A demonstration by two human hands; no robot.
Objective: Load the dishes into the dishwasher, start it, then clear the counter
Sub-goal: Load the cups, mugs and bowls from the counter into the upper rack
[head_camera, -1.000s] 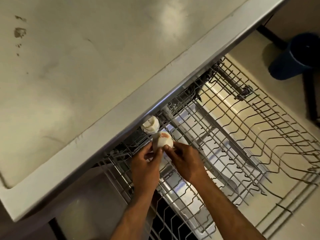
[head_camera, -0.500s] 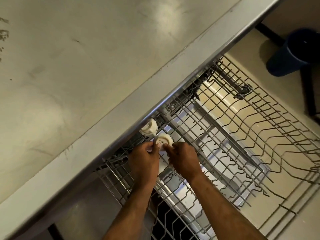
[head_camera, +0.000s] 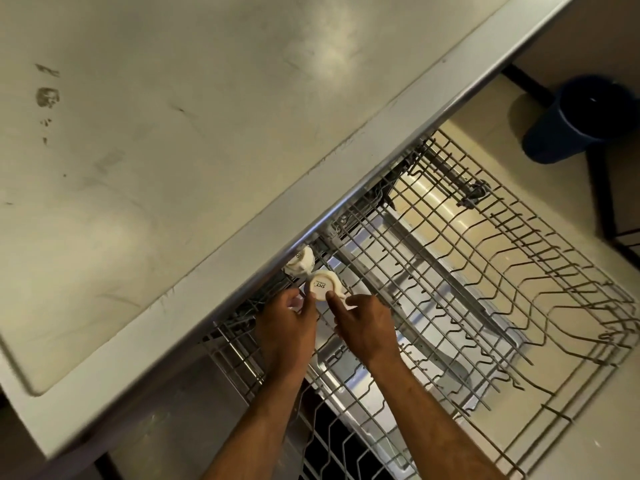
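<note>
Under the counter [head_camera: 173, 168], a second cup [head_camera: 300, 265] (half hidden).

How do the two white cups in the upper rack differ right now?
The near cup is held by both hands, left hand and right hand; the far cup sits untouched. The near cup's printed base faces the camera; the far cup is half hidden under the counter edge. Both are small, white and upturned.
</note>
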